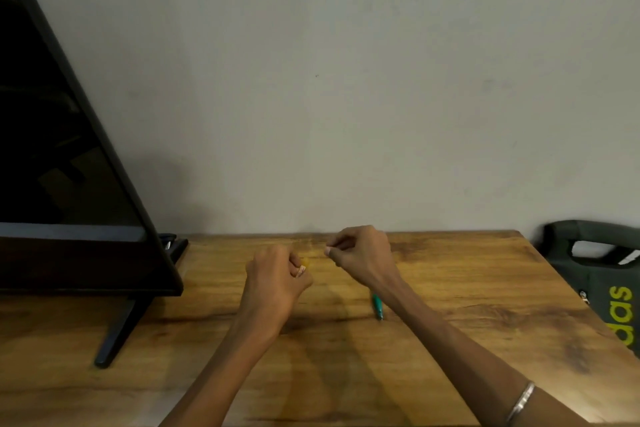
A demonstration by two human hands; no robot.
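My left hand (277, 274) hovers just above the wooden table (450, 288), its thumb and fingers pinching a small yellow thing (306, 262). My right hand (360, 253) is close by on the right, fingers curled, thumb and forefinger pinched together at the other end of a faint yellowish strand. The thing is too small and blurred to name. A green pen (376, 305) lies on the table beneath my right forearm, partly hidden by it.
A black flat screen (69, 149) on a slanted stand leg (117, 333) fills the left side. A dark bag with yellow lettering (609, 288) stands off the table's right edge. A plain wall rises behind the table. A metal bangle (521, 402) circles my right forearm.
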